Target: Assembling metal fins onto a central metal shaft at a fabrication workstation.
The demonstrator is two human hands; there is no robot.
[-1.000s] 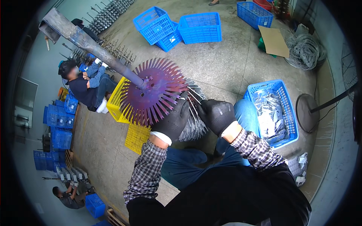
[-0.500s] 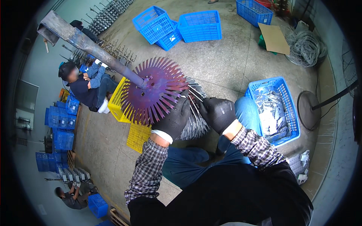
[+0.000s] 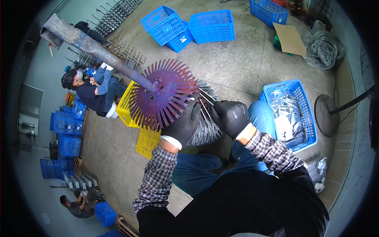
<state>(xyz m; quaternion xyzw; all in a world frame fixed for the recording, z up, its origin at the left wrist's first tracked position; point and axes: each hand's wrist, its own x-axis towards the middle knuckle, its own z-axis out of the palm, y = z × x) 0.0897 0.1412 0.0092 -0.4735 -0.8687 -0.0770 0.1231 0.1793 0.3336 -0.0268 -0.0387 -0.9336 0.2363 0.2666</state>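
A purple, heat-tinted disc [image 3: 164, 93] with a fringe of narrow prongs sits on a thick metal shaft [image 3: 104, 55]. Behind it, many thin silver metal strips [image 3: 204, 128] stand out in dense rows. My left hand [image 3: 182, 123], in a black glove, is closed at the disc's right edge; its fingertips are partly hidden, so what they grip cannot be made out. Opposite it, my black-gloved right hand [image 3: 232, 118] has its fingers pinched together at the end of a thin metal strip [image 3: 206, 96]. Both hands are close together, with the strips between them.
To my right stands a blue crate [image 3: 312, 118] holding shiny flat metal pieces [image 3: 288, 114]. A yellow crate [image 3: 128, 102] is behind the disc. Blue crates [image 3: 211, 27] stand farther off, near a cardboard sheet [image 3: 290, 39] and coiled wire [image 3: 321, 49]. A co-worker [image 3: 92, 89] sits at left.
The whole view has shifted slightly to the right. Both hands stay at the strips beside the disc, with only a slight movement of the right hand.
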